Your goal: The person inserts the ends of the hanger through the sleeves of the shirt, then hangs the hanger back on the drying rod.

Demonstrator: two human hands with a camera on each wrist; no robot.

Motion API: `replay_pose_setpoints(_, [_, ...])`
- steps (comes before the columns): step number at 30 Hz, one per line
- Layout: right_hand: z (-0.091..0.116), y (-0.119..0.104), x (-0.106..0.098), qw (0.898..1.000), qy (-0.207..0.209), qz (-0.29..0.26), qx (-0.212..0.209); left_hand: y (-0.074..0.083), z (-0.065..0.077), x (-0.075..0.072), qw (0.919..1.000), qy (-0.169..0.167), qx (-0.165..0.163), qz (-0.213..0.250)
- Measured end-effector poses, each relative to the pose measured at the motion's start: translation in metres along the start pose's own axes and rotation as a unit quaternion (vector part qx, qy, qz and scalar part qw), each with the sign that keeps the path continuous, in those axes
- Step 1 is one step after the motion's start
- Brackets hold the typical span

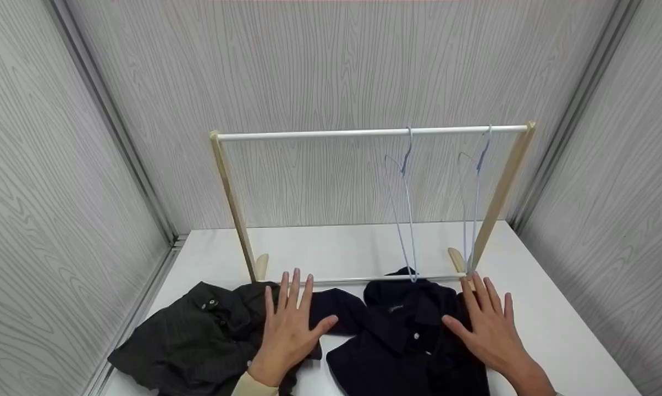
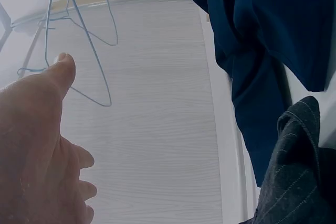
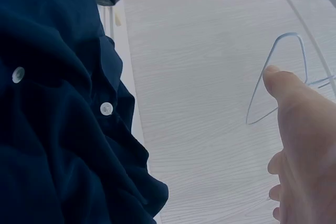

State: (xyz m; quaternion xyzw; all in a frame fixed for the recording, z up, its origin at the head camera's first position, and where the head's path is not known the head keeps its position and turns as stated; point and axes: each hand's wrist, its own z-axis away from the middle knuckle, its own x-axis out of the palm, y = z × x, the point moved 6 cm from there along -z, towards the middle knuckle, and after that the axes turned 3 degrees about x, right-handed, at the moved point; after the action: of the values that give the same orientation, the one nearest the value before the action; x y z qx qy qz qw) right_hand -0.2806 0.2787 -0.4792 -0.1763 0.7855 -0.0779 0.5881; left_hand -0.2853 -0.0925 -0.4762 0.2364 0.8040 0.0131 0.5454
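Fingers spread and straight, my left hand (image 1: 288,335) is held above the right part of a dark grey shirt (image 1: 199,335) that lies crumpled on the left. My right hand (image 1: 493,333), likewise spread, is over the right side of a navy shirt (image 1: 397,352) with white buttons. Neither hand holds anything. In the left wrist view, the navy shirt (image 2: 294,19) and a striped grey fold (image 2: 294,171) of the other shirt appear beyond the left hand (image 2: 31,140). The right wrist view shows the right hand (image 3: 310,140) apart from the navy shirt (image 3: 68,103).
Behind the shirts stands a small rack with a white top rail (image 1: 320,134) and wooden side posts (image 1: 235,214). Two light blue wire hangers, one nearer the middle (image 1: 403,220) and one at the right (image 1: 476,203), hang from it. Wood-grain panels (image 1: 320,66) enclose the white table (image 1: 556,335).
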Motion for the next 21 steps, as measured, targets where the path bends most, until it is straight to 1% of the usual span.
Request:
replay_pose_setpoints(8, [-0.001, 0.001, 0.003, 1.0, -0.002, -0.007, -0.002, 0.005, -0.003, 0.009, 0.9996, -0.011, 0.005, 0.026])
replay_pose_setpoints(12, [-0.003, 0.001, 0.006, 1.0, -0.004, -0.016, -0.001, 0.009, -0.005, 0.016, 0.9987, -0.019, 0.006, 0.047])
replay_pose_setpoints(15, [-0.006, 0.001, 0.013, 0.999, -0.015, -0.028, 0.002, 0.013, -0.007, 0.024, 0.9976, -0.026, 0.005, 0.064])
replay_pose_setpoints(19, [-0.012, 0.001, 0.024, 0.998, -0.031, -0.053, 0.009, 0.022, -0.01, 0.035, 0.9944, -0.046, 0.002, 0.095])
replay_pose_setpoints(21, [-0.015, 0.0, 0.029, 0.998, -0.03, -0.058, 0.01, 0.026, -0.011, 0.041, 0.9916, -0.06, -0.003, 0.114])
